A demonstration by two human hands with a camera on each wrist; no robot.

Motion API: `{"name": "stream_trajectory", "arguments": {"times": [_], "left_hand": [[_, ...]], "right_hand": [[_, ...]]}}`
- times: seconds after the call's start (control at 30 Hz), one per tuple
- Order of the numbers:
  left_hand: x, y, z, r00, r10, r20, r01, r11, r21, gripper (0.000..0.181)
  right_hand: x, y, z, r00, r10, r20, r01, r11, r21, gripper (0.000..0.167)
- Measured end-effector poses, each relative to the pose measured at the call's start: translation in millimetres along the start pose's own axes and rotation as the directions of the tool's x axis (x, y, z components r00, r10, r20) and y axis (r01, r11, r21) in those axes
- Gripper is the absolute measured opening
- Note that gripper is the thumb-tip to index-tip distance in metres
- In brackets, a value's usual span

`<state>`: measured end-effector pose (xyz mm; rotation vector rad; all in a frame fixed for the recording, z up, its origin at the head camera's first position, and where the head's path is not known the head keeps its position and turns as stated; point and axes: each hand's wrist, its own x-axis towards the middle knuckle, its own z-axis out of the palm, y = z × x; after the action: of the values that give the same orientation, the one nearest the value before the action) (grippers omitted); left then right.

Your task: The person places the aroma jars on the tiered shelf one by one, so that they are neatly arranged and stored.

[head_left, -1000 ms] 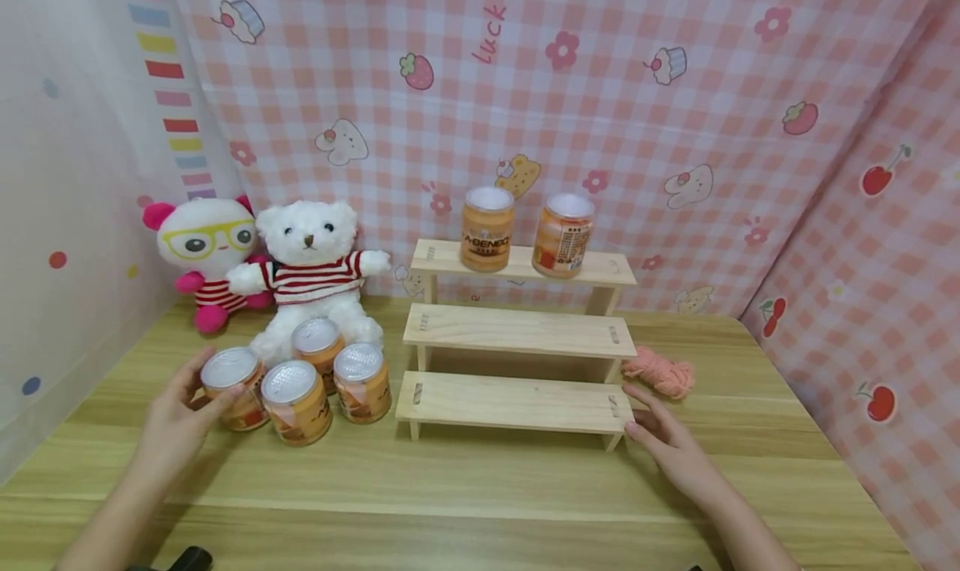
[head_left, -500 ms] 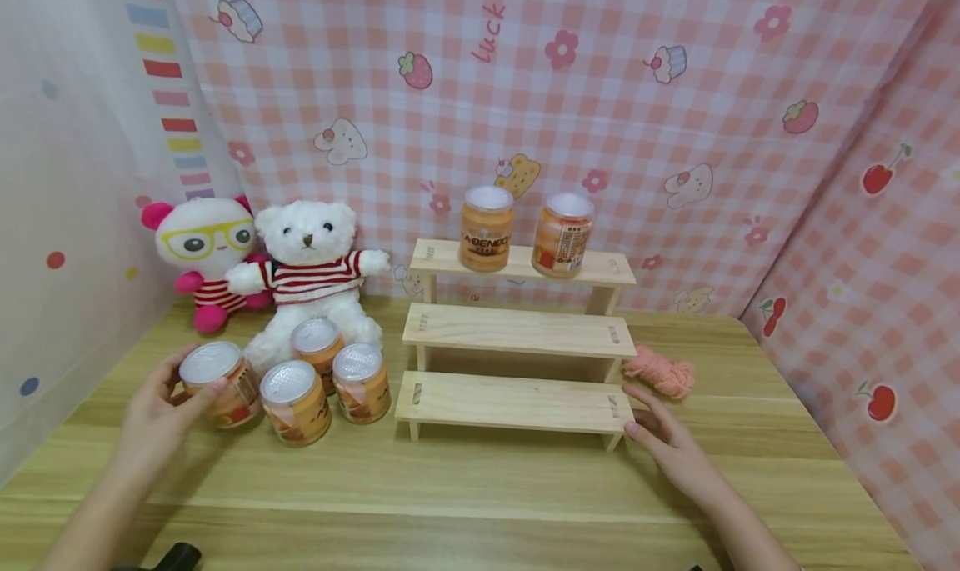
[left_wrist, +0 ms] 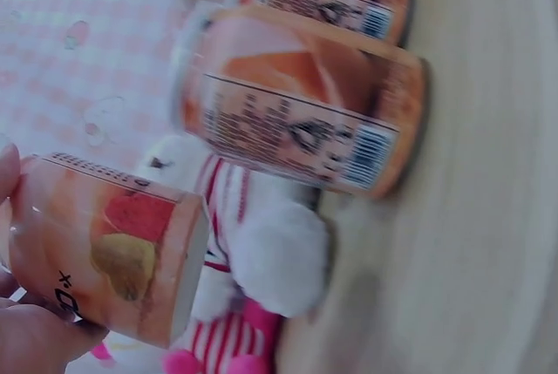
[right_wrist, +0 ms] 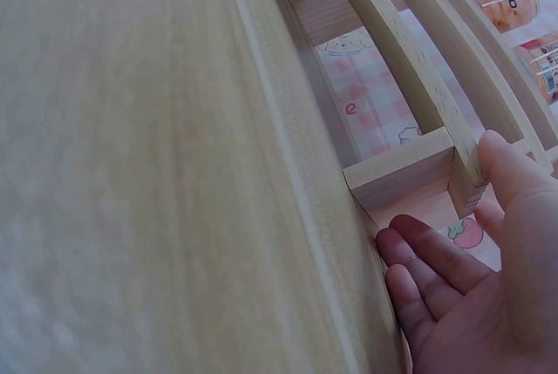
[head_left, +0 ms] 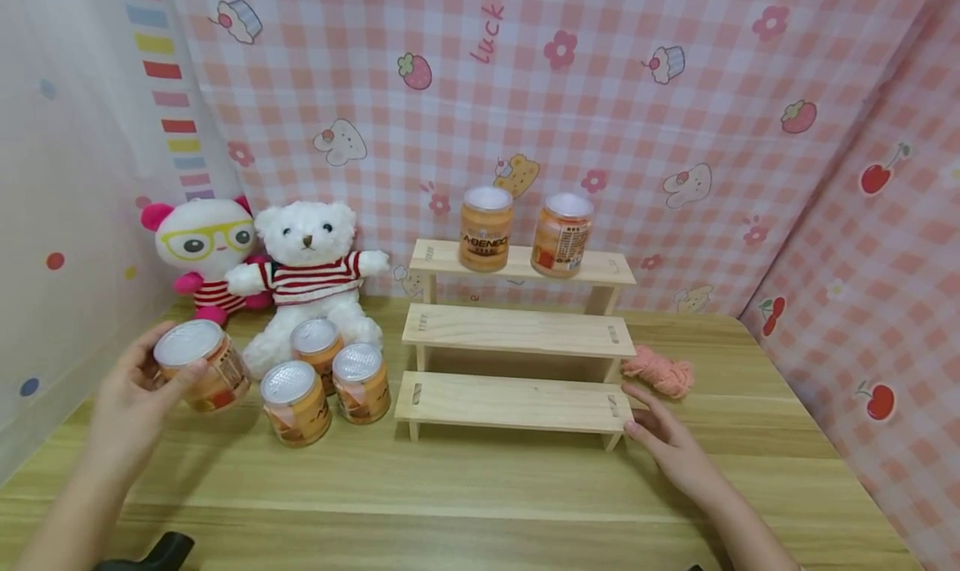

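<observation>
Beside three cans (head_left: 296,404), gripping another can (head_left: 208,378) in the left hand (head_left: 126,413). Touching the wooden stand (head_left: 517,331) with loosely extended right hand (head_left: 670,444).

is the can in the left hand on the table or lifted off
Lifted: in the left wrist view, the white bear shows between the held can and the table.

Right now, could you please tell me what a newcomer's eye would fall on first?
Probably the white bear, sitting at the back left of the table beside a panda toy. Next, two orange cans stand atop the wooden rack. At left, the left fingers hold another can off the table.
</observation>
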<state>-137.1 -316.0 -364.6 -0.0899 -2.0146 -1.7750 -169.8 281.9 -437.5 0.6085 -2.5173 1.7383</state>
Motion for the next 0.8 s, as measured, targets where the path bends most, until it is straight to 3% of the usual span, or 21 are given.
{"name": "stream_trajectory", "arguments": {"times": [0.4, 0.8], "left_hand": [[-0.8, 31.0, 9.1, 0.998, 0.040, 0.040, -0.034, 0.990, -0.136, 0.056], [-8.2, 48.2, 42.2, 0.983, 0.133, 0.126, -0.099, 0.963, -0.250, 0.050]], "right_hand": [[0.0, -2, -1, 0.999, 0.048, -0.001, -0.048, 0.999, -0.026, 0.052], [1.3, -1, -1, 0.999, 0.052, -0.005, -0.052, 0.998, -0.017, 0.053]]}}
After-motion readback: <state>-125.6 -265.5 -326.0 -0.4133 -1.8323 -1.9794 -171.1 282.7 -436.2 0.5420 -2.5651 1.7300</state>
